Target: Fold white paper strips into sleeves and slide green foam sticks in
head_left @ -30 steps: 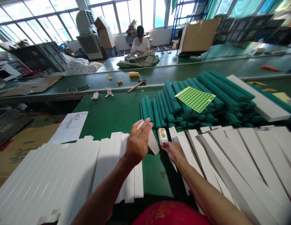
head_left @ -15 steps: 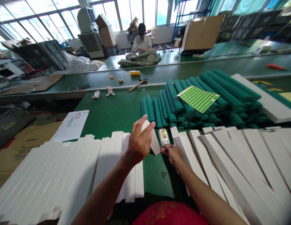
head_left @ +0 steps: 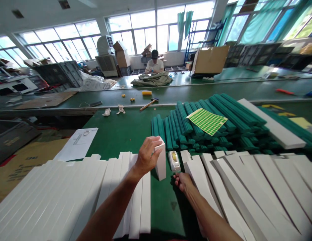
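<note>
A long white cardboard box point(head_left: 161, 162) stands on end on the green table. My left hand point(head_left: 148, 154) is closed around its upper part from the left side. In front of the small white tape dispenser point(head_left: 174, 160), with its yellowish roll, is my right hand point(head_left: 183, 181). Its fingers are curled with the tips pinched together, just short of the dispenser's near end. Whatever sits between those fingertips, perhaps a bit of tape, is too small to make out.
Flat white boxes point(head_left: 70, 190) lie in rows at left; more white boxes point(head_left: 246, 180) spread at right. Behind them are stacked green ribbed bars point(head_left: 236, 113), topped by a green sticker sheet point(head_left: 207, 121). A hammer point(head_left: 147, 105) and paper point(head_left: 77, 144) lie farther off. Another person point(head_left: 154, 65) sits opposite.
My right hand has drawn back a little from the dispenser, toward me. My left hand's fingers have closed in on the white box, which now stands more upright. The view has tipped upward.
</note>
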Demonstrator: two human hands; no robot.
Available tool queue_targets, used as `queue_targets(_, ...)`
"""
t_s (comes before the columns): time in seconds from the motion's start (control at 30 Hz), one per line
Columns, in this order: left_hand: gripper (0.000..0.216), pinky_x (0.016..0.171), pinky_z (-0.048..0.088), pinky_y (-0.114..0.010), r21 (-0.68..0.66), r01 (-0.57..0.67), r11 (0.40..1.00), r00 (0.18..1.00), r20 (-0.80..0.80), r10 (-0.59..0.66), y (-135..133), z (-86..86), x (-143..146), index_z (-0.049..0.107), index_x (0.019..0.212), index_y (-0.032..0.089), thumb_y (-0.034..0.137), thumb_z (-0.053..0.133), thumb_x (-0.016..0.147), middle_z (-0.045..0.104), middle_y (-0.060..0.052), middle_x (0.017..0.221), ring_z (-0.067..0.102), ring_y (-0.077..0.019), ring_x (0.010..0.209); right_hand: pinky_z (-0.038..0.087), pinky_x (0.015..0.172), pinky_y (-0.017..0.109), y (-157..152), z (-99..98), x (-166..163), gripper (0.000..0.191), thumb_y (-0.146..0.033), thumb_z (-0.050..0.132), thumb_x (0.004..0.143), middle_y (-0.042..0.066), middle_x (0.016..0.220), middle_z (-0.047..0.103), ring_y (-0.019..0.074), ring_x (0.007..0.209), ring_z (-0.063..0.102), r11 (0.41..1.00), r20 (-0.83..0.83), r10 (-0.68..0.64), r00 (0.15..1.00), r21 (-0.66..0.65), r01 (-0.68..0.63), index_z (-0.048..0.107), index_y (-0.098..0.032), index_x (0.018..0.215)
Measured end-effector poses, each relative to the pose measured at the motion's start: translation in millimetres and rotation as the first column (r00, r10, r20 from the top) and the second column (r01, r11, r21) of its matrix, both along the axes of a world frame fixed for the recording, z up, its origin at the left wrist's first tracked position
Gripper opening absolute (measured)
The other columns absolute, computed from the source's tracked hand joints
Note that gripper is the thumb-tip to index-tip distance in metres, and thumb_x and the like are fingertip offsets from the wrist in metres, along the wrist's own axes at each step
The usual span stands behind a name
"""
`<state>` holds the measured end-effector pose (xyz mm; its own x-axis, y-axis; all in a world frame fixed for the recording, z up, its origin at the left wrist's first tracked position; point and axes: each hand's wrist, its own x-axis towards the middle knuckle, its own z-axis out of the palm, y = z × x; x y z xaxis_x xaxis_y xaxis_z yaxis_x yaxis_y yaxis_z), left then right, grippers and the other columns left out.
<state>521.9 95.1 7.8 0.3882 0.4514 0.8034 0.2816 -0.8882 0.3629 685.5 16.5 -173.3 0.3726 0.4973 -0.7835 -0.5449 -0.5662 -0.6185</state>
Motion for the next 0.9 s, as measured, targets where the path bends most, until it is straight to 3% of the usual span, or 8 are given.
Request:
queue_targets(0.1,0.021,0.091,0.053,-0.041,0.031,0.018,0.999,1.0,-0.002,-0.018,-3,1.1,-3,0.059,0.107,0.018,0.011,0.057,0.088,0.065,-0.011,0.109,0.06,-0.0217,0.107,0.031,0.033,0.015,-7,24.8,-13,0.03,-0.025,0.069,0.078,-0.006,0.049,0.047,0.0031,0.034,0.037,0.993,0.017,0.017,1.0,0.114,-0.019,0.045,-0.015,0.063)
queue_targets(0.17,0.022,0.093,0.053,-0.042,0.017,0.015,1.0,1.0,0.02,-0.015,-6,-1.1,-6,0.059,0.108,0.017,0.009,0.057,0.087,0.064,-0.011,0.111,0.059,-0.0218,0.109,0.037,0.036,0.017,-10,58.4,-20,0.032,-0.033,0.075,0.072,-0.005,0.056,0.053,0.0035,0.037,0.042,0.955,0.024,0.041,0.999,0.292,-0.046,0.048,-0.015,0.068)
queue_targets(0.2,0.022,0.093,0.053,-0.041,0.008,0.006,1.0,1.0,0.027,-0.006,-8,-2.6,-7,0.059,0.107,0.017,0.009,0.058,0.087,0.063,-0.011,0.112,0.059,-0.0217,0.109,0.04,0.039,0.017,-11,79.6,-21,0.033,-0.037,0.076,0.07,-0.005,0.06,0.056,0.0032,0.039,0.044,0.914,0.031,0.057,0.998,0.401,-0.065,0.051,-0.016,0.071)
queue_targets(0.27,0.02,0.09,0.054,-0.038,-0.013,-0.043,0.999,0.998,0.033,0.044,-12,-5.6,-7,0.06,0.107,0.017,0.012,0.057,0.088,0.06,-0.012,0.115,0.059,-0.021,0.109,0.044,0.042,0.02,-9,125.7,-24,0.033,-0.042,0.073,0.075,-0.004,0.067,0.059,0.0035,0.04,0.045,0.721,0.072,0.132,0.989,0.677,-0.146,0.054,-0.016,0.077)
queue_targets(0.33,0.019,0.087,0.055,-0.036,-0.025,-0.11,0.994,0.994,0.021,0.111,-16,-7.6,-7,0.059,0.108,0.017,0.015,0.055,0.09,0.057,-0.012,0.115,0.059,-0.0203,0.107,0.045,0.041,0.022,-6,166.8,-25,0.028,-0.04,0.07,0.079,-0.004,0.065,0.059,0.0046,0.038,0.045,0.582,0.119,0.232,0.966,0.778,-0.235,0.056,-0.016,0.08)
queue_targets(0.47,0.028,0.092,0.054,-0.04,-0.028,-0.161,0.987,0.987,-0.015,0.161,-19,-8.8,-4,0.053,0.12,0.017,0.017,0.05,0.092,0.059,-0.013,0.113,0.057,-0.0221,0.11,0.043,0.04,0.019,0,205.8,-30,0.021,-0.033,0.068,0.083,-0.004,0.059,0.058,0.0043,0.037,0.045,0.461,0.216,0.308,0.927,0.818,-0.344,0.058,-0.015,0.08)
queue_targets(0.67,0.039,0.093,0.054,-0.039,-0.102,-0.177,0.979,0.979,0.079,0.186,-25,-13.5,0,0.042,0.127,0.016,0.021,0.053,0.09,0.059,-0.013,0.114,0.058,-0.0209,0.109,0.035,0.037,0.016,11,204.3,-34,0.025,-0.036,0.069,0.081,-0.002,0.059,0.058,0.0041,0.038,0.045,0.484,0.318,0.289,0.903,0.766,-0.424,0.059,-0.014,0.081)
queue_targets(0.9,0.052,0.096,0.053,-0.041,-0.094,-0.225,0.97,0.968,0.092,0.233,-30,-22.5,7,0.034,0.135,0.015,0.018,0.054,0.087,0.059,-0.014,0.118,0.057,-0.0232,0.114,0.035,0.031,0.018,14,217.5,-38,0.032,-0.041,0.067,0.078,-0.001,0.057,0.06,0.0088,0.034,0.048,0.647,0.544,0.216,0.811,0.542,-0.536,0.053,-0.015,0.088)
